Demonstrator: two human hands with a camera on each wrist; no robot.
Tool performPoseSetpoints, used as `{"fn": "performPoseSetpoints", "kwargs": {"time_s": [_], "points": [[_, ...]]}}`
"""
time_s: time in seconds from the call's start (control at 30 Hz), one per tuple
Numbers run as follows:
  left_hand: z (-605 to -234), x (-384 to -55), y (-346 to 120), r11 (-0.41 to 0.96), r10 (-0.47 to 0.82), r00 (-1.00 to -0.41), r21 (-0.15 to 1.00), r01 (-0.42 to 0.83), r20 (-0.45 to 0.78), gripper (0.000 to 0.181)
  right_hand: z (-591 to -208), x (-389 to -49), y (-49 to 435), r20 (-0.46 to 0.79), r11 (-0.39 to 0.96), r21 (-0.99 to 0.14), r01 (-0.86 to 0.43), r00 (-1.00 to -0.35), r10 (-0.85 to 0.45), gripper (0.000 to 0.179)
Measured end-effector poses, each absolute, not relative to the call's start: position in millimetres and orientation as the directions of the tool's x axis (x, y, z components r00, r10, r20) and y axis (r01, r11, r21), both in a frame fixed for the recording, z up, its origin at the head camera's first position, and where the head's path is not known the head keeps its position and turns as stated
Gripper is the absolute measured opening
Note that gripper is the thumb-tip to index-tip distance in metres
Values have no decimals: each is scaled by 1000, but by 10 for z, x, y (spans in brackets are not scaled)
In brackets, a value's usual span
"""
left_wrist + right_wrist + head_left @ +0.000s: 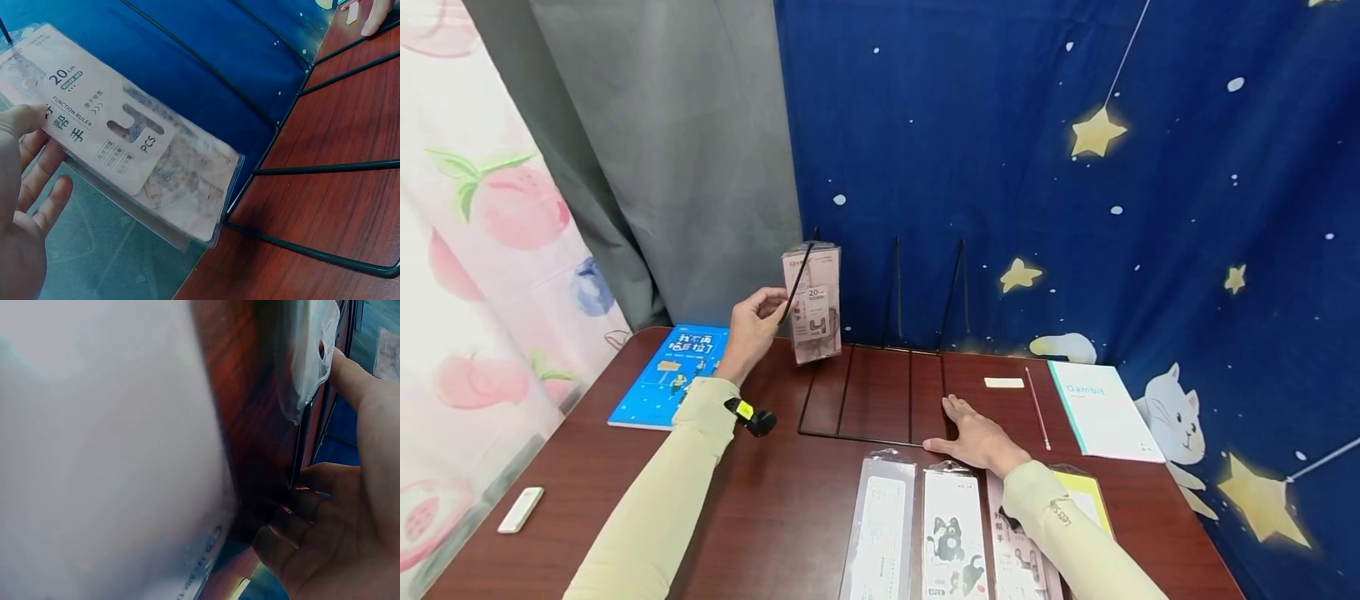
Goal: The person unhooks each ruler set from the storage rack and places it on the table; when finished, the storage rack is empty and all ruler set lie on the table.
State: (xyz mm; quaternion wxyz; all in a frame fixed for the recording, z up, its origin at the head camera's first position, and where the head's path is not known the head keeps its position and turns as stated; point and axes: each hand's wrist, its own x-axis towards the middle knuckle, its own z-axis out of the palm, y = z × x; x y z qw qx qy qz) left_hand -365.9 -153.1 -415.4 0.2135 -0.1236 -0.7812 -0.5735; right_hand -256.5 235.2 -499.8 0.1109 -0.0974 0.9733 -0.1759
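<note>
A pink packet labelled as a 20 cm ruler set hangs upright from the left prong of a black wire rack. My left hand pinches this packet's left edge; in the left wrist view the thumb lies over its front, the lower fingers loose. Another layer shows behind the front packet. My right hand rests with spread fingers on the right front corner of the rack's base. In the right wrist view, a blurred packet fills the left side, beside the right hand.
Along the front lie a clear-sleeved packet, a cat-print packet, a pink packet and a yellow one. A blue book lies left; an eraser-like block, pencil and notebook lie right.
</note>
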Motion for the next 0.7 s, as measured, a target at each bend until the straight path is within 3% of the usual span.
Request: {"fn": "performPoseSetpoints", "kwargs": {"time_s": [0.13, 0.7], "points": [[-3980, -3423, -1522, 319, -49, -880, 842, 434, 472, 25, -4993, -2559, 2344, -183, 918, -366, -151, -956, -230, 102], [-4034, -3172, -1533, 244, -51, -916, 894, 376, 399, 25, -4971, -2553, 2323, -190, 920, -365, -145, -955, -226, 101]]}}
